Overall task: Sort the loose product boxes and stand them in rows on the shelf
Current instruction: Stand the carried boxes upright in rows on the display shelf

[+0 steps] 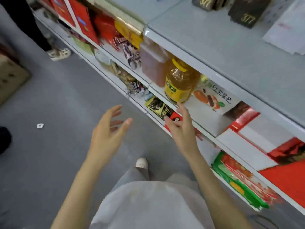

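Observation:
My left hand (107,134) hangs in the air over the grey floor, fingers spread and holding nothing. My right hand (180,126) reaches toward the front edge of the middle shelf (204,129), fingers straight, empty, just below a yellow oil bottle (179,81). A flat white box with a bread picture (214,98) lies on that shelf right of the bottle. Red and white flat boxes (247,129) lie further right. Dark boxes marked 377 (244,15) stand on the top shelf (214,47). Red boxes (82,19) stand in a row at the far left.
A brown jug (153,63) stands left of the oil bottle. Snack packets (158,108) fill the lower shelf, with green and red packs (237,180) at the right. Another person's shoe (59,54) is up the aisle. A cardboard carton (11,76) sits at the left.

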Motion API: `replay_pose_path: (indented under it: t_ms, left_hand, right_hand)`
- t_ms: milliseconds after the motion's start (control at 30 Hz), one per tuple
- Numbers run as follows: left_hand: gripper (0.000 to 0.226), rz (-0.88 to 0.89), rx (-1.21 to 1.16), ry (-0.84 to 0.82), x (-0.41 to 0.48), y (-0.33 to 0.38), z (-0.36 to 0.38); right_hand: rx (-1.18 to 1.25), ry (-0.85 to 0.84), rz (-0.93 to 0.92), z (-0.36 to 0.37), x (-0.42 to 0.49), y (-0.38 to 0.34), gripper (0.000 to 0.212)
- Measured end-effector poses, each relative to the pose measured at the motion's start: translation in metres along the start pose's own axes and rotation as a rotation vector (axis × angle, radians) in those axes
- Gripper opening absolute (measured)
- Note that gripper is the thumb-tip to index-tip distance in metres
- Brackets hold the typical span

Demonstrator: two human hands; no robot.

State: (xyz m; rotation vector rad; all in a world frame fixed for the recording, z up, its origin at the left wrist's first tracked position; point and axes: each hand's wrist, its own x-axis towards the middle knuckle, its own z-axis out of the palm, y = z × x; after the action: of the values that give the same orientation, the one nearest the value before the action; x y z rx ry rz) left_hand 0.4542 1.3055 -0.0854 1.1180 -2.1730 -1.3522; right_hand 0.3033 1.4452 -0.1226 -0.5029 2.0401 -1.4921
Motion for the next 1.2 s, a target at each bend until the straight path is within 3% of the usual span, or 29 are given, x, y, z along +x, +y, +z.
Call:
replay_pose_path:
  t_ms: [167, 333, 467, 633, 833, 933, 1100, 1200]
  left_hand:
    - [0.047, 0.014, -0.074, 0.034, 0.082, 0.001, -0.053]
    - [0.037, -0.012, -0.163, -0.025, 0.145, -0.012, -0.043]
    - [0.044, 0.018, -0.17, -0.093, 0.223, 0.0, -0.034]
    - [0.042, 0.079, -0.141, -0.035, 0.36, 0.02, -0.044]
    - [0.057, 0.111, -0.094, -0.023, 0.49, 0.056, -0.049]
    - [0.054, 0.106, -0.08, -0.022, 0.538, 0.062, -0.045]
    - [0.043, 0.1, -0.061, -0.134, 0.602, 0.076, -0.034]
    - [0.038, 0.13, -0.031, -0.233, 0.64, 0.086, -0.023]
  right_hand:
    - [0.002, -0.005, -0.084, 0.056, 0.062, -0.047, 0.059]
    - [-0.015, -0.003, -0.085, 0.086, 0.136, -0.073, 0.055]
    - [-0.047, 0.032, -0.112, 0.096, 0.218, -0.098, 0.055]
    - [-0.027, 0.15, -0.14, 0.09, 0.342, -0.129, 0.052]
    - [0.116, 0.318, -0.024, 0.064, 0.466, -0.162, 0.041]
    - [0.16, 0.421, 0.035, 0.056, 0.515, -0.172, 0.04]
    - [0.445, 0.519, 0.223, 0.058, 0.574, -0.168, 0.051]
    - [0.531, 0.646, 0.243, 0.059, 0.594, -0.17, 0.037]
